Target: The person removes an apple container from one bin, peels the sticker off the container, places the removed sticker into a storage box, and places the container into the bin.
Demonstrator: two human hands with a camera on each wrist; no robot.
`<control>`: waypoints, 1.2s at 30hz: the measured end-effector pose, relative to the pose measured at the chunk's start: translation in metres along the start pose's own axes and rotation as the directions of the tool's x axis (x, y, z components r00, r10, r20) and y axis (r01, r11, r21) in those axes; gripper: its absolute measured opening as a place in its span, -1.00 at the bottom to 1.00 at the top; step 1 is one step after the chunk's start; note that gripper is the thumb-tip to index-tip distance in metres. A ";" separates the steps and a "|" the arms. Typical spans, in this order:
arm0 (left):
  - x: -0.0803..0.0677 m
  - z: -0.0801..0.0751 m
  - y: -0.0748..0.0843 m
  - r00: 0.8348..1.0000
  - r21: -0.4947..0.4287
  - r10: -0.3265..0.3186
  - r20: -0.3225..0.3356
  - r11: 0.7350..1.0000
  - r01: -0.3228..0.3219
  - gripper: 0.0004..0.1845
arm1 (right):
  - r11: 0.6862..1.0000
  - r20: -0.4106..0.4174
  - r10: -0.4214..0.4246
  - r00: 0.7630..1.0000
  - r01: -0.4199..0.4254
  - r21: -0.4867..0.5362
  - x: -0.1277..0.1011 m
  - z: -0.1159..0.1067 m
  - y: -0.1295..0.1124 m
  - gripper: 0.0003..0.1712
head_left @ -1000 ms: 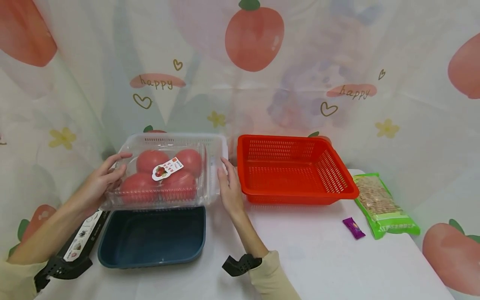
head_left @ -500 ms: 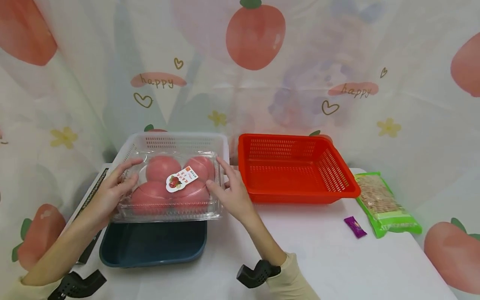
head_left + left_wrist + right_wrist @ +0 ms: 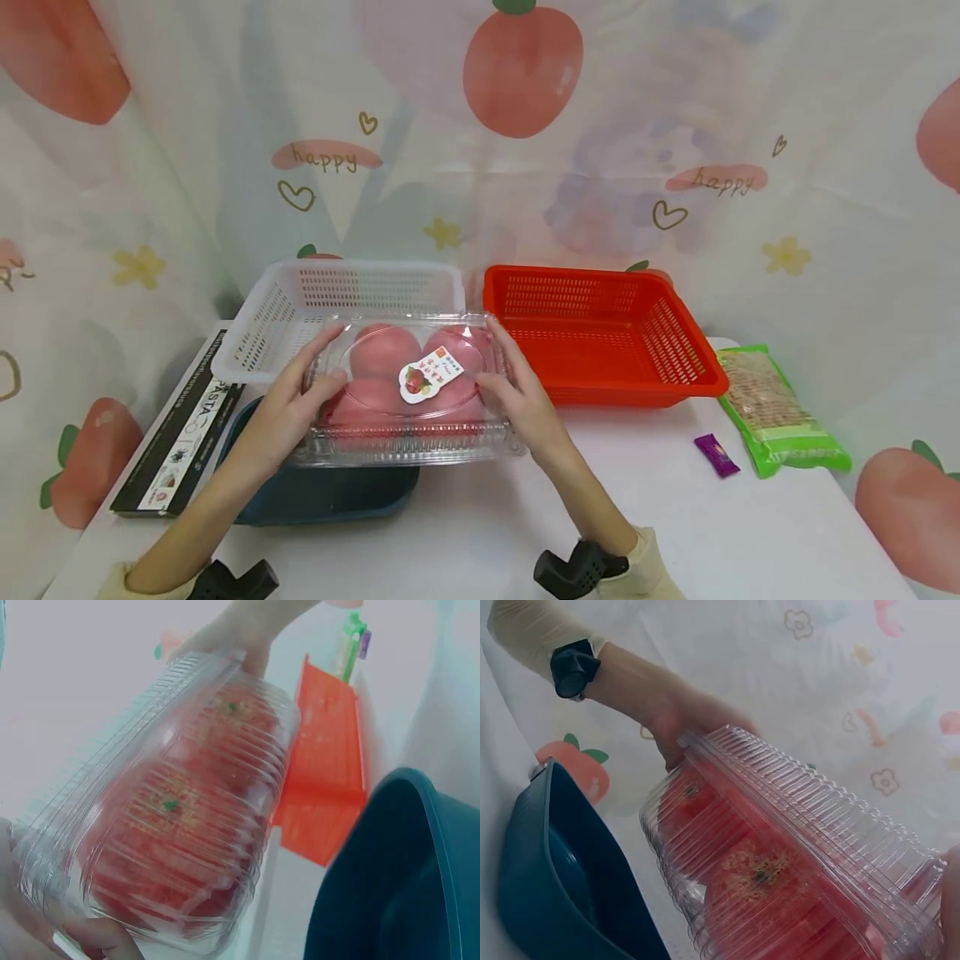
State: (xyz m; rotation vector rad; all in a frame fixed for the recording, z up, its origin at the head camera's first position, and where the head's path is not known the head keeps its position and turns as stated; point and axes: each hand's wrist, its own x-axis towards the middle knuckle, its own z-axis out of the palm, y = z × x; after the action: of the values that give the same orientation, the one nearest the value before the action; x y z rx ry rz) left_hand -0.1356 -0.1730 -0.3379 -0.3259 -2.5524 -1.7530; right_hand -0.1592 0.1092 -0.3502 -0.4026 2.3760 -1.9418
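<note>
Between both hands is a clear plastic clamshell box (image 3: pixel 408 454) of several pinkish-red tomatoes (image 3: pixel 384 352), with a white label (image 3: pixel 431 375) on its lid. My left hand (image 3: pixel 291 407) grips its left end, thumb over the lid. The right hand (image 3: pixel 525 407) holds the opposite end the same way. From below, the left wrist view shows fingers (image 3: pixel 97 937) under one end, and tomatoes (image 3: pixel 172 810) with green stem spots. The box hangs above the table, overlapping the dark blue basin (image 3: pixel 330 496) and the white basket (image 3: pixel 262 333) in the head view.
A red basket (image 3: pixel 600 392) stands right of the white one. Farther right lie a green-edged snack bag (image 3: pixel 780 412) and a small purple packet (image 3: pixel 717 456). At the left is a black-and-white box marked PASTA (image 3: pixel 176 442). A printed curtain (image 3: pixel 480 192) hangs behind the table.
Both hands have carried the tomato box rightward and toward me, off the white basket. The right hand has moved from beside the box's edge to gripping its right end.
</note>
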 end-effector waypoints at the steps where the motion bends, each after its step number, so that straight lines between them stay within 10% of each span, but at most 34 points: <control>1: 0.000 0.004 0.001 1.000 -0.002 0.020 0.008 1.000 -0.020 -0.39 | 1.000 -0.001 -0.002 1.000 0.002 0.002 -0.002 -0.004 0.001 -0.20; 23: -0.005 0.059 0.005 0.998 -0.100 0.050 0.036 0.994 -0.046 -0.17 | 0.998 -0.070 0.036 0.997 -0.039 -0.050 -0.036 -0.042 0.004 -0.20; 36: -0.028 0.072 0.008 0.998 0.094 -0.062 0.034 0.994 0.058 -0.16 | 0.985 -0.040 -0.005 0.999 -0.003 -0.175 -0.066 -0.049 0.010 -0.20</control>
State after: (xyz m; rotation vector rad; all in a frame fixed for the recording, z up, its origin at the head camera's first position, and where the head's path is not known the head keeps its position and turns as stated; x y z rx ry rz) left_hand -0.0994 -0.1076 -0.3606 -0.2838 -2.6867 -1.6545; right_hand -0.1071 0.1726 -0.3584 -0.3755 2.5827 -1.7632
